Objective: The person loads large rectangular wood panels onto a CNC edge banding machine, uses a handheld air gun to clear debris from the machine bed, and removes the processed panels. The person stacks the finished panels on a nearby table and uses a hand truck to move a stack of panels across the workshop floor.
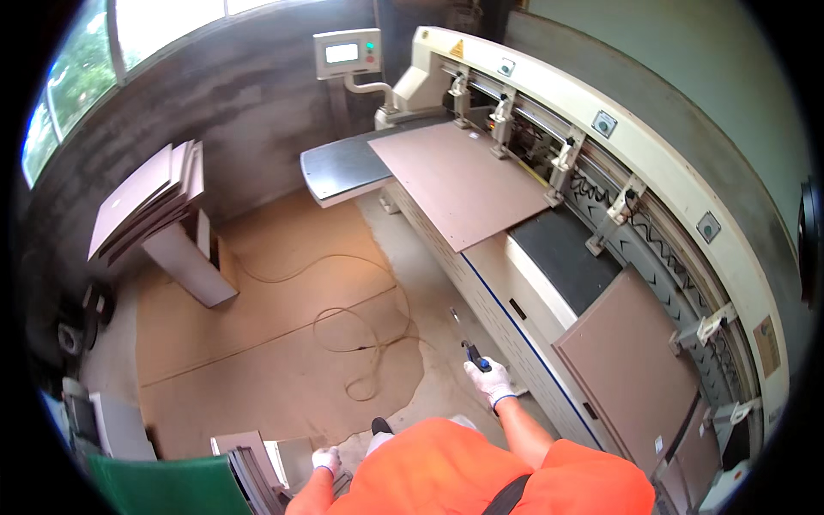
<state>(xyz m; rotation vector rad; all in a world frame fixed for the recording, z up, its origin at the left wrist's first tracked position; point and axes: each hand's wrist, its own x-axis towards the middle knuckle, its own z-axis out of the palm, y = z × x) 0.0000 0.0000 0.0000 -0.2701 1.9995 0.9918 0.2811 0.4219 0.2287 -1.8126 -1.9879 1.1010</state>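
Observation:
My right hand [490, 381], in a white glove, is wrapped round a blue-and-black air blow gun [476, 357]. Its thin nozzle points away from me, beside the front of a long cream machine [515, 300]. Low in the view, my left hand [326, 460], also gloved, hangs with curled fingers near some upright panels [245, 451]; I make out nothing in it. A large pinkish-brown panel [463, 180] lies flat on the machine's table under the clamps. Further right, another brown panel [631, 343] rests on the machine.
A thin hose [343, 311] loops over brown sheeting [257, 369] on the floor. Several panels [150, 197] are stacked on a stand at the left. A control box with a screen [347, 54] stands by the back wall. A green surface [167, 485] is at lower left.

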